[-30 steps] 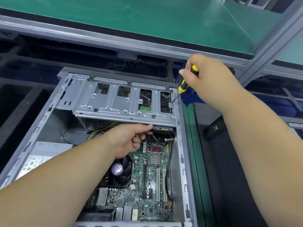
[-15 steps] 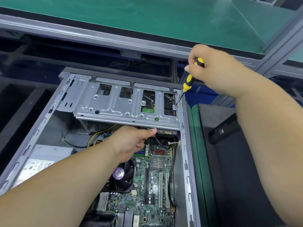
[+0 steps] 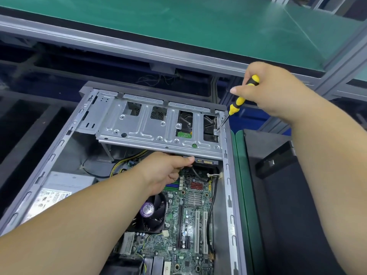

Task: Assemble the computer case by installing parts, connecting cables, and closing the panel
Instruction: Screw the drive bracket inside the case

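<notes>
The open computer case [image 3: 228, 175] lies on its side, and everything here is placed against it. At its left wall, low inside, sits the grey power supply [image 3: 65, 187] with a white label [image 3: 49, 199]; the print on it is too blurred to read. Yellow and black cables [image 3: 123, 163] run from that side toward the middle. The left hand [image 3: 166, 171] reaches into the case from the near left, its fingers curled under the near edge of the metal drive cage [image 3: 158, 130] and the thumb laid along that edge, so it grips the cage. Just below that hand sits the black cooling fan [image 3: 153, 213] with a round purple sticker [image 3: 147, 209] whose small writing cannot be made out. To the right of the fan lies the green circuit board [image 3: 190, 225] with white slots, reaching to the case's near end. The drive cage spans the far end of the case. At the cage's far right corner, the tip of a yellow and black screwdriver [image 3: 237, 104] rests on a screw [image 3: 216, 132]. The right hand [image 3: 272, 90], above the case's right wall, clenches the screwdriver's handle. Right of the case lies a black panel [image 3: 288, 195].
</notes>
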`<action>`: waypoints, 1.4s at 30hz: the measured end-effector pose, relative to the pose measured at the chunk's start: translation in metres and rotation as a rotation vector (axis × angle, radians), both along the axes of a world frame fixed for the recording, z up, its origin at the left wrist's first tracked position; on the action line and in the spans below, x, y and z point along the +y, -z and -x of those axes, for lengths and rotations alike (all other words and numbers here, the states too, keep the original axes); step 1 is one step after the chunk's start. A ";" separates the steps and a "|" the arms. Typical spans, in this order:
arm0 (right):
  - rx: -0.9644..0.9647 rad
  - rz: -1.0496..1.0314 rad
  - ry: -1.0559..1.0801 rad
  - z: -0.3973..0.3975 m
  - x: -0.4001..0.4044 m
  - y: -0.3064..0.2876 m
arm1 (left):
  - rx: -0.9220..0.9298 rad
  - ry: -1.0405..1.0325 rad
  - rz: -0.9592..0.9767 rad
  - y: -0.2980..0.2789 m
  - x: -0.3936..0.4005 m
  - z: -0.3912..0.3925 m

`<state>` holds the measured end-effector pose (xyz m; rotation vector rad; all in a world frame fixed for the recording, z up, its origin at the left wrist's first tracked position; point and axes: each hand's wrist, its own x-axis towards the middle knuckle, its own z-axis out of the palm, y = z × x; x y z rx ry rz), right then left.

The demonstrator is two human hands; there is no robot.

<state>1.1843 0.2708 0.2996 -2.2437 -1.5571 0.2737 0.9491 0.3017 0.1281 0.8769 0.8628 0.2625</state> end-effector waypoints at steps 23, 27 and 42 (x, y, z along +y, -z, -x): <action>0.562 -0.503 0.355 0.036 0.009 0.029 | 0.003 0.017 0.003 0.000 0.001 0.000; 1.085 -0.568 0.554 0.047 0.027 0.028 | 0.010 0.025 -0.003 -0.003 0.001 0.000; 1.360 -0.537 -0.168 0.011 0.016 0.045 | 0.010 0.029 0.022 -0.008 0.002 0.002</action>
